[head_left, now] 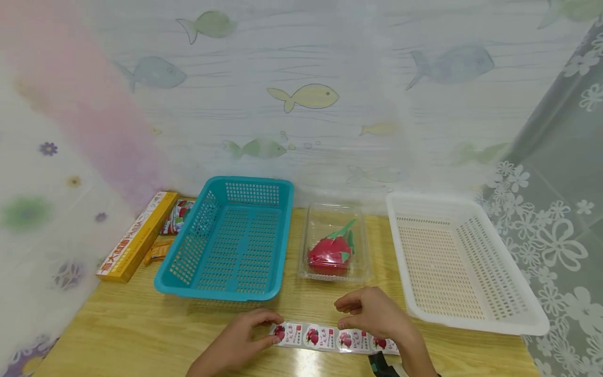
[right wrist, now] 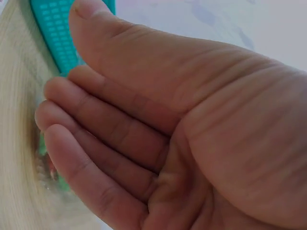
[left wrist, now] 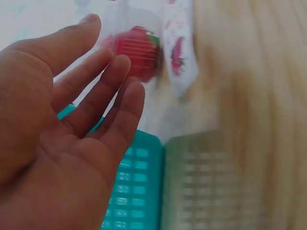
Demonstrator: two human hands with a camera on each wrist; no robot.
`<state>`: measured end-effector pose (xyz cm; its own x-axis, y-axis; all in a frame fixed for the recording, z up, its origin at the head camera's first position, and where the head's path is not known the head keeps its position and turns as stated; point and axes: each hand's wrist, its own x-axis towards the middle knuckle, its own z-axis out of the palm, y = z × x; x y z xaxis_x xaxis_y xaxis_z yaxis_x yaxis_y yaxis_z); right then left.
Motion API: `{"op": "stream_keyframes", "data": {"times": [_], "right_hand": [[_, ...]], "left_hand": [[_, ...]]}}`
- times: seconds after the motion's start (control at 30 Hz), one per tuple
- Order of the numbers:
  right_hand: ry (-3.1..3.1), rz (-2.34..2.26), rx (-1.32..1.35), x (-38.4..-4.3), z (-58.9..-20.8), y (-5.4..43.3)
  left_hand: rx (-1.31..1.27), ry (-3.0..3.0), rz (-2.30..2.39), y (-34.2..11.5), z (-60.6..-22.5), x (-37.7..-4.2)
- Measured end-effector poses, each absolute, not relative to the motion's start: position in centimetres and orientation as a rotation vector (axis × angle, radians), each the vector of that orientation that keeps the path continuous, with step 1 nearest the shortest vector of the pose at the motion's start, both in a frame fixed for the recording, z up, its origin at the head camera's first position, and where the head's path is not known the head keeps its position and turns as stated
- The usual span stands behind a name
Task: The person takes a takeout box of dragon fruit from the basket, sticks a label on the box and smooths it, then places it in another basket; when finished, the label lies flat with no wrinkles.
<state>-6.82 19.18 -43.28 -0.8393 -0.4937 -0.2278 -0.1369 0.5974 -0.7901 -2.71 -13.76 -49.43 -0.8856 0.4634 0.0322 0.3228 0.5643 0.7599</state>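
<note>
A strip of stickers [head_left: 320, 337] printed with red dragon fruit lies on the table's near part. My left hand [head_left: 242, 335] is at its left end, thumb and fingers apart. In the left wrist view that hand [left wrist: 81, 115] holds nothing, and the blurred strip [left wrist: 180, 55] shows beyond the fingertips. Over the strip's right part hovers my right hand [head_left: 377, 314], its fingers loosely bent; the right wrist view shows an empty palm [right wrist: 124, 134]. Behind the strip, a clear plastic box [head_left: 334, 212] contains a red dragon fruit [head_left: 330, 254] with green leaf tips.
A teal basket [head_left: 162, 283] stands left of the box, and a white basket [head_left: 476, 322] stands to its right. Far left are a yellow pasta box [head_left: 136, 235], a red-and-green packet [head_left: 181, 214] and a small orange packet [head_left: 157, 251]. A fish-patterned curtain [head_left: 330, 152] hangs behind.
</note>
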Motion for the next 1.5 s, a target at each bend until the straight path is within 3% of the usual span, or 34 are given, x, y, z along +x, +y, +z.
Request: {"op": "stream_keyframes", "data": {"times": [0.4, 1.5], "right_hand": [[2.367, -1.073, -0.558, -7.1, -44.1, 18.6], [2.401, -1.007, -0.579, -8.0, -46.1, 18.1]], "left_hand": [[0.587, 2.725, 1.116, -13.5, -51.6, -3.4], [0.610, 2.616, 1.093, -13.2, -51.8, -3.9]]}}
